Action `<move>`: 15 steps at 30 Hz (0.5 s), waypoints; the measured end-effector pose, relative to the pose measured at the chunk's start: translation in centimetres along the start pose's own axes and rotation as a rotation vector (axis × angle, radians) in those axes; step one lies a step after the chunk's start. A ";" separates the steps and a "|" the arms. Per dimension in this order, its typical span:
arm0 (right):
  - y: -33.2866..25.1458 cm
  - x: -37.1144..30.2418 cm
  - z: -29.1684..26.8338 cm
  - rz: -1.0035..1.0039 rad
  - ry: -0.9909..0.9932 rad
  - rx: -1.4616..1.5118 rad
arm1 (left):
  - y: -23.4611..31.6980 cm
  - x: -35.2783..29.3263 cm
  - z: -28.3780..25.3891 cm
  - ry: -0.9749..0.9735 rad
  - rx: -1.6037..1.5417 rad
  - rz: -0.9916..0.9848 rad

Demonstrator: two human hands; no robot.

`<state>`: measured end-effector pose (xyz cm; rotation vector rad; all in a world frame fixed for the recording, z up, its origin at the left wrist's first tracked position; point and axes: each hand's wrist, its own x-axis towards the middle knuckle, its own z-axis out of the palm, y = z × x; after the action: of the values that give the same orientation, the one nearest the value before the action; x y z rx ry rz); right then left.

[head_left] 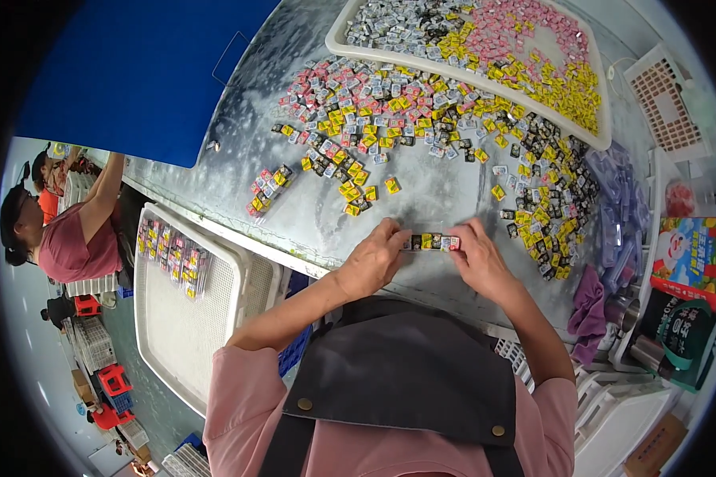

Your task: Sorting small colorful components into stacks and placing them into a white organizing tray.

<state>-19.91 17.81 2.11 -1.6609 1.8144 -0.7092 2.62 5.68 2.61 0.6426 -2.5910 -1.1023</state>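
Note:
A short row of small wrapped pieces (428, 242), black, yellow and white-pink, lies between my hands near the table's front edge. Clear plastic seems to surround the row, like a slim see-through box. My left hand (371, 261) is closed on its left end, thumb and fingers pinched together. At the opposite end, my right hand (480, 258) grips with curled fingers. Farther left on the table rests a filled clear box (269, 191) of the same pieces. Loose yellow, black, white and pink pieces (358, 119) spread beyond my hands, with more heaped (545, 215) to the right.
A large white tray (469, 73) of sorted pieces stands at the back. Empty clear boxes (616, 207) and a purple cloth (587, 314) lie at the right. A perforated white tray (187, 342) holding filled boxes sits left. A co-worker (71, 230) is at the far left.

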 end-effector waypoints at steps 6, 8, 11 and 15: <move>0.8 -1.5 1.4 -0.167 0.230 -0.137 | -1.8 -2.0 0.9 0.089 0.181 0.154; 1.0 -1.8 1.6 -0.276 0.299 -0.237 | -2.2 -2.4 1.3 0.093 0.229 0.177; 1.3 -2.4 1.9 -0.365 0.310 -0.467 | -2.2 -2.6 1.3 0.084 0.309 0.206; 1.8 -2.9 2.7 -0.395 0.353 -0.546 | -2.1 -2.8 1.4 0.076 0.412 0.247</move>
<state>-19.01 20.80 -0.89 -2.4258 2.0718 -0.7489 5.18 6.60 -0.02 0.4156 -2.7559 -0.4633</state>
